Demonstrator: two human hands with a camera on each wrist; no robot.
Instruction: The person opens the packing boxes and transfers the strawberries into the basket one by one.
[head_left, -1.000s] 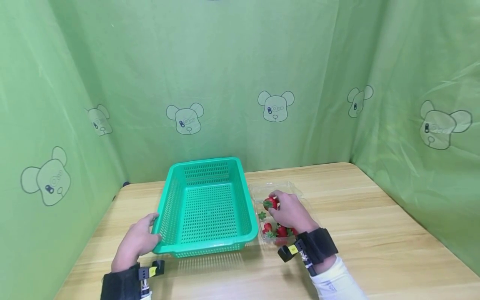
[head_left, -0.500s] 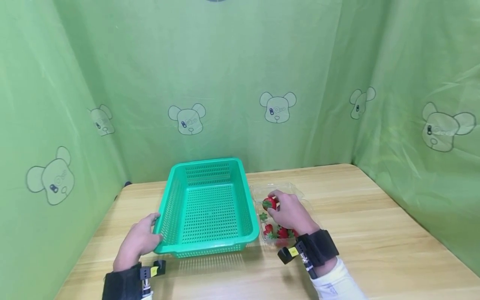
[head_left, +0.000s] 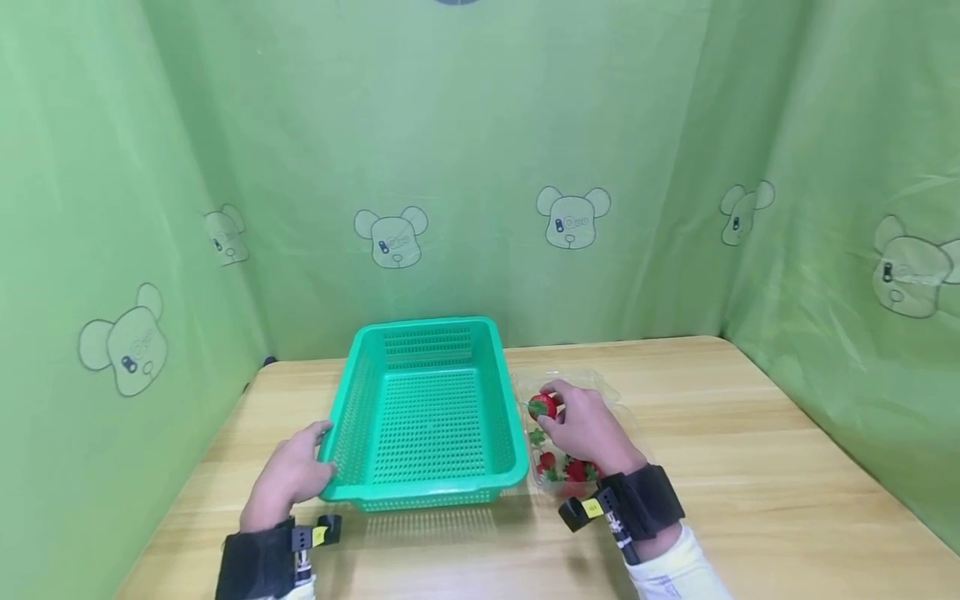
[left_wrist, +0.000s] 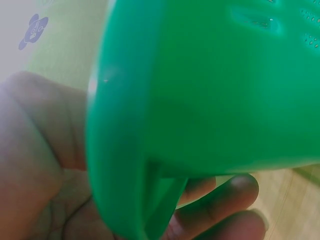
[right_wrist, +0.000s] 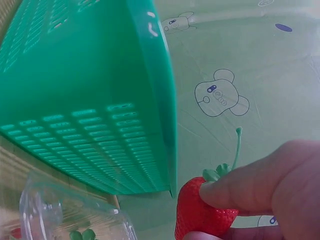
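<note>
My left hand (head_left: 291,473) grips the near left corner of a green plastic basket (head_left: 431,486). In the left wrist view its fingers (left_wrist: 215,202) curl under the basket's rim (left_wrist: 120,115), with the thumb on the outer side. My right hand (head_left: 592,427) pinches a red strawberry (head_left: 543,406) above a clear plastic box (head_left: 536,482). The right wrist view shows that strawberry (right_wrist: 200,212) between thumb and fingers, its green stem pointing up. Several more strawberries (head_left: 576,469) lie in the box, partly hidden by my right hand and wrist.
The basket's perforated floor (head_left: 431,417) is bare. Right beside it stands the clear box, its lid (head_left: 570,379) folded back. A wooden table (head_left: 720,467) carries both. Green curtains (head_left: 480,125) with bear prints close off the back and both sides.
The head view has shifted, so everything sits slightly further right in the picture. Both hands keep their holds on the basket and the strawberry, with little other movement.
</note>
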